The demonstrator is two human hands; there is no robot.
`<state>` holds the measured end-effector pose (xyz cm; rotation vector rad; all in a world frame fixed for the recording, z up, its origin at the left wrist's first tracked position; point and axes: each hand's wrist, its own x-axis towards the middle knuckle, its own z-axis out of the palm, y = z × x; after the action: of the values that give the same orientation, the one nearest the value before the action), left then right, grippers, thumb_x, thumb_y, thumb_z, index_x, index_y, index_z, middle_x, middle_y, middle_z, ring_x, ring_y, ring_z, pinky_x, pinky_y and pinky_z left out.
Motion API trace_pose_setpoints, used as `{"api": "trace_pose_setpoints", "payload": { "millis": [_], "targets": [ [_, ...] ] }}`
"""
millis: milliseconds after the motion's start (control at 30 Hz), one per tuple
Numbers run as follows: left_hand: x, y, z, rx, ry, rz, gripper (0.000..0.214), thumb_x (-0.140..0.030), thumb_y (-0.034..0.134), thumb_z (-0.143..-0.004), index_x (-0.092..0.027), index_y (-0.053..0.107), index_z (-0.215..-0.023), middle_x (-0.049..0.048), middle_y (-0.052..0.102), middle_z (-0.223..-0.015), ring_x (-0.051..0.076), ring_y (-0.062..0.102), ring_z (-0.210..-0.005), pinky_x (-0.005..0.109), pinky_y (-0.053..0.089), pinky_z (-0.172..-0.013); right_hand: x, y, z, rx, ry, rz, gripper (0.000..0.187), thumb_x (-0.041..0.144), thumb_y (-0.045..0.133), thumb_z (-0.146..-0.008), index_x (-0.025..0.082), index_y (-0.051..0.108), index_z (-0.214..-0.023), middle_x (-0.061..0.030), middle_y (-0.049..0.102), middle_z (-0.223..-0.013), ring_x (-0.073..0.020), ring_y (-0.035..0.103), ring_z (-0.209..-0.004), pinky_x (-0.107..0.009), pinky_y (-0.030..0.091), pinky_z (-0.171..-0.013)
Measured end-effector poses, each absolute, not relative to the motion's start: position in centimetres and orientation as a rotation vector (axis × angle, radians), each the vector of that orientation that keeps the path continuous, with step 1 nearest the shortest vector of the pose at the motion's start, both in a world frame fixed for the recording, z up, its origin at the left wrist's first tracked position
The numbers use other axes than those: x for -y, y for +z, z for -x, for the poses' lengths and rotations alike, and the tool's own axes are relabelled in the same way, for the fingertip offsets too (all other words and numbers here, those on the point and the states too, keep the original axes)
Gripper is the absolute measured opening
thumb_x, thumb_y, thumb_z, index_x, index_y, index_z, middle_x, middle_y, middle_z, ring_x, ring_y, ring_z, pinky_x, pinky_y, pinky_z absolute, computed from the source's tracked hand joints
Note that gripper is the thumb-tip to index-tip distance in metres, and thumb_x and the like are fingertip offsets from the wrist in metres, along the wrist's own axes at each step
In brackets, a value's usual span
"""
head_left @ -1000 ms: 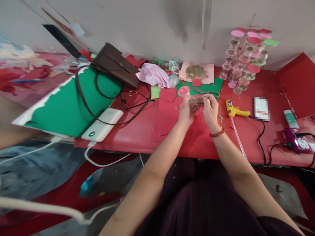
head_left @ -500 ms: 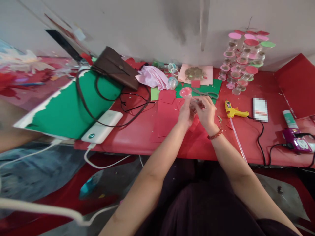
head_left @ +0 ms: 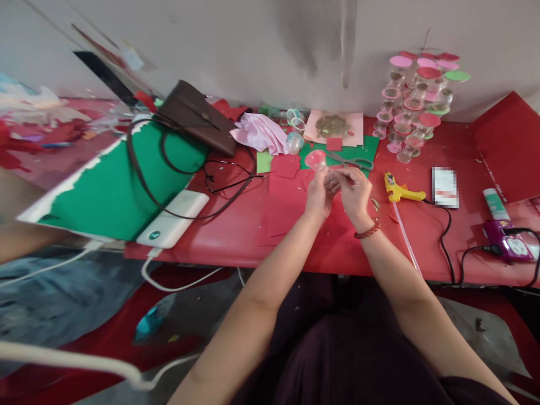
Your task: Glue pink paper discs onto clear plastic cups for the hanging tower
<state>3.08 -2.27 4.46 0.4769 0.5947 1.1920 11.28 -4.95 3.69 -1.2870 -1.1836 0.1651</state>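
Hands still locked together over the middle of the counter (head_left: 236,236), now a shade nearer its front edge than a second ago.
The left hand (head_left: 317,197) and right hand (head_left: 356,194) have their fingers pinched shut on one small piece (head_left: 333,181) above the red paper (head_left: 287,202), just in front of the pink cup (head_left: 316,160) and scissors (head_left: 356,163). The piece is mostly covered by fingertips and too small to identify. I cannot tell whether the left fingers also touch the cup.

surface: red table (head_left: 236,236) | on it: green sheet (head_left: 105,180), power bank (head_left: 172,218), scissors (head_left: 356,163), yellow glue gun (head_left: 399,193)
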Motion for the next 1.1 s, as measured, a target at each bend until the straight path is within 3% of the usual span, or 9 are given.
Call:
{"api": "trace_pose_setpoints", "payload": {
  "millis": [367,1100],
  "targets": [
    [2.6,5.1,-3.2,-0.623,1.189,-0.462,0.03,-0.039,0.075,-0.088,-0.021,0.058,-0.072,-0.0023,0.063,-0.067,0.01,0.063,-0.061,0.022,0.049,-0.065,5.2,3.8,-10.9,1.013,0.42,1.199,0.012,0.03,0.067,-0.09,0.023,0.075,-0.084,0.0001,0.077,-0.08,-0.0142,0.071,-0.074,-0.028,0.059,-0.074],
    [3.4,5.4,-3.7,-0.605,1.2,-0.427,0.021,-0.036,0.067,-0.094,-0.021,0.063,-0.08,0.0007,0.073,-0.074,0.013,0.073,-0.075,0.022,0.058,-0.077,4.5,3.2,-10.6,0.793,0.562,0.993,0.027,0.048,0.071,-0.092,0.024,0.062,-0.084,0.0017,0.066,-0.078,-0.0114,0.062,-0.071,-0.025,0.055,-0.068]
  ]
}}
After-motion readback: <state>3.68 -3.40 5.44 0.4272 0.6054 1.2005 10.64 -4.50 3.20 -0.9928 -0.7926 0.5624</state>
